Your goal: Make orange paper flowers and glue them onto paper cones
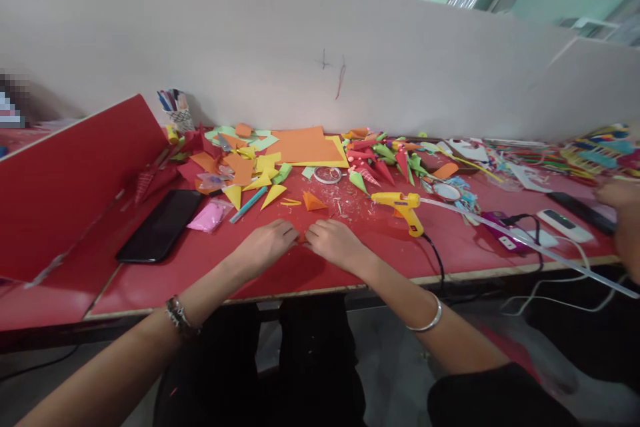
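My left hand [267, 245] and my right hand [336, 243] meet over the red tabletop near its front edge. Fingers of both are curled and pinched on a small orange paper piece [301, 238], mostly hidden between them. Just beyond lie a folded orange paper shape [313, 201] and thin yellow strips [291, 202]. To the left are yellow paper cones [273, 196] and a teal pen [249, 205]. A yellow glue gun [400, 207] rests on its side to the right, with a long clear glue stick [530, 240] in its back.
A black phone [160, 227] and a pink packet [209, 215] lie left, beside a standing red board [75, 187]. Finished paper cones [380, 157], a tape roll [328, 175] and orange sheets [295, 145] sit behind. A purple power strip [505, 233] and another person's hand [623, 203] are right.
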Motion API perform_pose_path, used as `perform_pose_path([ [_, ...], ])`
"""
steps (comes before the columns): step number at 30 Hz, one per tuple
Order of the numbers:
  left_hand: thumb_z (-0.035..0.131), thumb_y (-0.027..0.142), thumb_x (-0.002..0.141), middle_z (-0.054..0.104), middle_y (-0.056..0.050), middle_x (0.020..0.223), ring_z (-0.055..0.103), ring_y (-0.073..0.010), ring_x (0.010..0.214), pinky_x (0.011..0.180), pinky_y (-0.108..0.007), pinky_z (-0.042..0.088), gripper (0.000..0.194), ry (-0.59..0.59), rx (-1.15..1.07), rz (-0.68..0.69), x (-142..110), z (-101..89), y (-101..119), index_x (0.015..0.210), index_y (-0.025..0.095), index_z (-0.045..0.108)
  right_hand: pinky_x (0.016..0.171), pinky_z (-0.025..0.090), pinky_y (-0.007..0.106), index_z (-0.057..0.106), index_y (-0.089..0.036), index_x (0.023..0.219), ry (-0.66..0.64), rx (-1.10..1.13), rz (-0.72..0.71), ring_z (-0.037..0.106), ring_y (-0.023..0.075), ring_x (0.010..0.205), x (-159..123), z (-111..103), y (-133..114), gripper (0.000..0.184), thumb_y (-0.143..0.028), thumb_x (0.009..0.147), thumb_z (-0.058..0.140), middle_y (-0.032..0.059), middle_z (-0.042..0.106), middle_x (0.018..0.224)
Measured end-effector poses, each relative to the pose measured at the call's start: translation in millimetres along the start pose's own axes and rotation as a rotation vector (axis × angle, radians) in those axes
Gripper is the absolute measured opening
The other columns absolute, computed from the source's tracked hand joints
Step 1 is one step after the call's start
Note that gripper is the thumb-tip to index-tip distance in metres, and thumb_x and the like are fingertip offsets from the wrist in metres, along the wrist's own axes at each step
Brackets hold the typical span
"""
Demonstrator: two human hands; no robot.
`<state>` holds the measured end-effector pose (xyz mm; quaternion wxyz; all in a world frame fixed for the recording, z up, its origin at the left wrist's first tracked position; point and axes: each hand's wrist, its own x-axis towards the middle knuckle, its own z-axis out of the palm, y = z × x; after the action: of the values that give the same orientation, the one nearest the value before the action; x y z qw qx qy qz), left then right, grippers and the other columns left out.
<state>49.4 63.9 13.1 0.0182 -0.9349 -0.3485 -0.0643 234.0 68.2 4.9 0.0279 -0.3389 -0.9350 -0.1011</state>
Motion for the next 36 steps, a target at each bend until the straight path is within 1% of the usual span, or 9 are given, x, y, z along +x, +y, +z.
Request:
perform_pose_path([
  [6, 0.042, 0.025, 0.085, 0.06, -0.004, 0.08, 0.054, -0.0149, 0.074, 0.065, -0.025, 0.04, 0.018, 0.092, -0.075, 0.021, -7.3, -7.4, -5.2, 0.083, 0.015, 0.057, 0.057, 0.03, 0.027, 0.055, -0.014, 0.079, -0.017, -0.039, -0.107, 0.052, 0.0151, 0.069, 1.9, -13.2, -0.5, 0.012, -0.013, 0.083, 0.044, 0.0043, 0.06, 0.07],
  [10, 0.051, 0.037, 0.077, 0.062, -0.004, 0.083, 0.056, -0.0157, 0.074, 0.062, -0.024, 0.04, 0.024, 0.121, -0.316, -0.218, -9.8, -11.2, -16.3, 0.087, 0.016, 0.057, 0.056, 0.028, 0.027, 0.055, -0.013, 0.077, 0.069, -0.122, -0.181, 0.05, 0.0144, 0.066, 5.6, -25.1, 1.4, 0.019, -0.01, 0.085, 0.037, 0.0047, 0.059, 0.067],
  [14, 0.048, 0.055, 0.072, 0.065, -0.006, 0.073, 0.057, -0.0159, 0.063, 0.057, -0.025, 0.042, 0.045, -0.186, -0.831, -0.532, -11.5, -15.6, -27.3, 0.08, 0.013, 0.061, 0.054, 0.025, 0.028, 0.054, -0.011, 0.076, 0.174, -0.226, -0.263, 0.047, 0.013, 0.062, 10.1, -36.9, 2.2, 0.024, -0.006, 0.084, 0.032, 0.0044, 0.057, 0.065],
  [17, 0.051, 0.054, 0.071, 0.067, -0.008, 0.082, 0.057, -0.012, 0.062, 0.062, -0.024, 0.044, 0.046, -0.412, -1.294, -0.578, -12.9, -15.6, -30.7, 0.085, 0.013, 0.063, 0.052, 0.023, 0.028, 0.053, -0.011, 0.074, 0.259, -0.274, -0.343, 0.045, 0.0124, 0.059, 12.2, -43.2, 0.4, 0.027, -0.008, 0.086, 0.029, 0.0034, 0.055, 0.063],
  [22, 0.064, 0.045, 0.064, 0.067, -0.005, 0.074, 0.054, -0.0073, 0.054, 0.059, -0.021, 0.044, 0.035, -0.32, -1.629, -0.472, -13.3, -9.2, -26.8, 0.075, 0.012, 0.063, 0.053, 0.023, 0.028, 0.053, -0.012, 0.074, 0.314, -0.282, -0.376, 0.044, 0.0125, 0.059, 12.1, -44.9, -1.4, 0.029, -0.01, 0.088, 0.027, 0.0031, 0.054, 0.062],
  [25, 0.054, 0.045, 0.074, 0.067, -0.008, 0.07, 0.055, -0.0087, 0.051, 0.058, -0.022, 0.044, 0.037, -0.252, -1.495, -0.366, -11.2, -10.5, -20.4, 0.071, 0.01, 0.064, 0.054, 0.025, 0.028, 0.054, -0.011, 0.076, 0.237, -0.233, -0.323, 0.047, 0.0135, 0.062, 11.4, -39.7, 1.5, 0.029, -0.01, 0.087, 0.028, 0.0045, 0.056, 0.064],
  [29, 0.033, 0.04, 0.086, 0.065, -0.007, 0.061, 0.056, -0.0104, 0.051, 0.06, -0.022, 0.043, 0.049, -0.189, -1.024, -0.266, -8.2, -20.5, -9.1, 0.066, 0.009, 0.064, 0.057, 0.028, 0.026, 0.057, -0.012, 0.077, 0.055, -0.081, -0.204, 0.051, 0.0145, 0.068, 12.9, -33.1, 6.7, 0.027, -0.02, 0.088, 0.035, 0.0056, 0.06, 0.068],
  [33, 0.03, 0.027, 0.088, 0.065, -0.004, 0.065, 0.058, -0.012, 0.055, 0.052, -0.02, 0.038, 0.034, -0.17, -0.441, -0.156, -9.4, -24.3, -2.5, 0.089, 0.015, 0.062, 0.052, 0.026, 0.023, 0.061, -0.015, 0.078, -0.151, 0.171, -0.054, 0.052, 0.0127, 0.062, 14.6, -36.3, 10.8, 0.029, -0.033, 0.087, 0.039, 0.0046, 0.061, 0.068],
  [36, 0.036, 0.021, 0.086, 0.064, -0.004, 0.067, 0.058, -0.0147, 0.055, 0.051, -0.022, 0.037, 0.026, -0.111, -0.052, -0.01, -13.0, -20.7, 0.0, 0.103, 0.018, 0.056, 0.053, 0.028, 0.021, 0.061, -0.015, 0.074, -0.258, 0.498, -0.066, 0.049, 0.0098, 0.057, 14.2, -38.4, 14.9, 0.03, -0.032, 0.086, 0.04, 0.0017, 0.058, 0.063],
])
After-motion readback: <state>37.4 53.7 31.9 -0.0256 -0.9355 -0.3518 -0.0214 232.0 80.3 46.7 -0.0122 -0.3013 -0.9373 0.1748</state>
